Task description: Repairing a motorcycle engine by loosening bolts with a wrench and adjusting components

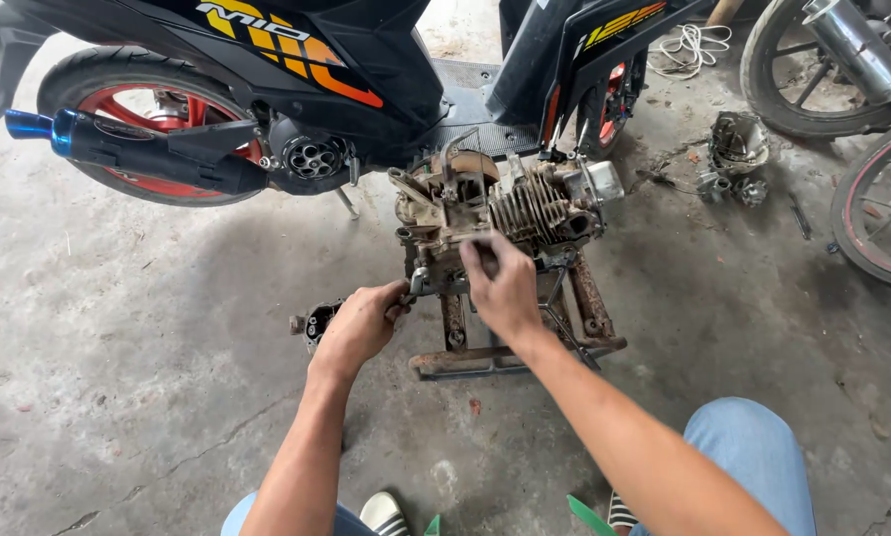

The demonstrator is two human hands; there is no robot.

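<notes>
A dirty small engine (525, 203) with cooling fins rests on a rusty metal stand (520, 342) on the concrete floor. My left hand (361, 323) is closed around a metal tool handle (415, 288) at the engine's lower left side. My right hand (505, 288) presses against the front of the engine block, fingers curled on its casing. What the tool's tip engages is hidden behind my hands.
A black scooter (296, 69) with red wheels and a blue-tipped exhaust (118, 144) stands just behind the engine. A small engine part (316, 320) lies left of the stand. Loose parts (733, 154) and other wheels (882, 208) sit at the right. My knees frame the bottom edge.
</notes>
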